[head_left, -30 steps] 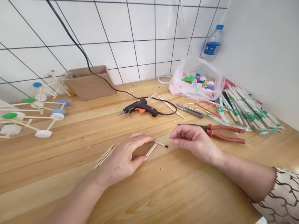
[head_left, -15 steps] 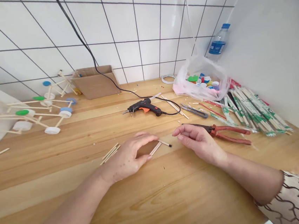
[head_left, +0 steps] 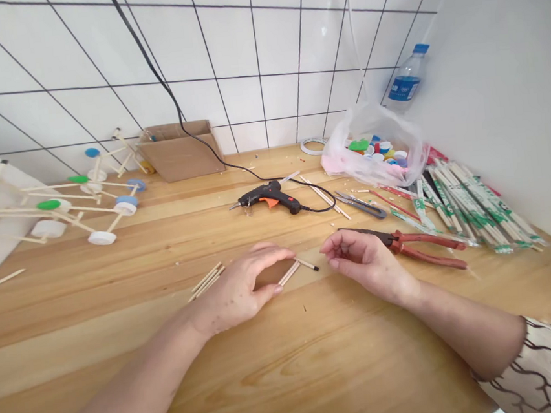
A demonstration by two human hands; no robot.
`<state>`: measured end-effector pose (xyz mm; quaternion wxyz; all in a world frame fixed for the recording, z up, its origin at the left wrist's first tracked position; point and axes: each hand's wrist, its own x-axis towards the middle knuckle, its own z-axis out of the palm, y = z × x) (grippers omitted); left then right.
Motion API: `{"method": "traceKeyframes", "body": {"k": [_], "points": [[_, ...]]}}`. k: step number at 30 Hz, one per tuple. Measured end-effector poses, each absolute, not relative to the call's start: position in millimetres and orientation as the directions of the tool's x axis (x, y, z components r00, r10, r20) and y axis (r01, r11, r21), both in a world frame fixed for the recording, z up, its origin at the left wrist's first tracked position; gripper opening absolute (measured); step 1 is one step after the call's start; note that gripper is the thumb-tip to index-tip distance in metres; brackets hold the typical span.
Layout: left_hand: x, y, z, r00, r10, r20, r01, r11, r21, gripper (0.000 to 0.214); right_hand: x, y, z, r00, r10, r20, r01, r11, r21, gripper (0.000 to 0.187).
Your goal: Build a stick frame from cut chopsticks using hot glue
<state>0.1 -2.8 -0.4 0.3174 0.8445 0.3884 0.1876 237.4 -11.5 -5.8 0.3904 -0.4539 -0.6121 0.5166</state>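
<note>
Sticks [head_left: 289,273] lie on the table [head_left: 319,358], pinched, I think, under the arched left hand [head_left: 237,291], while the right hand [head_left: 363,263] sits half curled and empty, so a bump could roll them apart.

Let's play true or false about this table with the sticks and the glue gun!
1. The left hand touches short wooden sticks. True.
2. The right hand holds the black-and-orange glue gun. False: it lies on the wooden table, beyond both hands.
3. The red-handled pliers lie on the table beside the right hand. True.
4. The clear plastic bottle has a red cap. False: the cap is blue.
</note>
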Motion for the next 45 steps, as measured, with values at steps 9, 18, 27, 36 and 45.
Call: {"method": "traceKeyframes", "body": {"k": [9,18,27,36,45], "points": [[1,-3,1,0.628,0.776,0.060,0.544,-0.492,0.680,0.047,236,-12,-5,-0.266,0.964,0.023,0.188,0.076,-0.979,0.014],[1,-3,2,0.622,0.782,0.041,0.554,-0.477,0.682,0.047,237,-13,-3,-0.259,0.966,-0.013,0.352,0.082,-0.933,0.016],[1,-4,3,0.621,0.782,0.042,0.548,-0.472,0.691,0.047,239,-14,-3,-0.284,0.952,0.110,0.318,0.202,-0.926,0.014],[3,-4,5,0.623,0.780,0.065,0.535,-0.485,0.692,0.047,243,-13,-5,-0.301,0.944,0.139,0.386,0.254,-0.887,0.012],[2,-2,3,0.626,0.778,0.057,0.520,-0.471,0.713,0.050,244,-14,-14,-0.353,0.921,0.165,0.521,0.340,-0.783,0.017]]}}
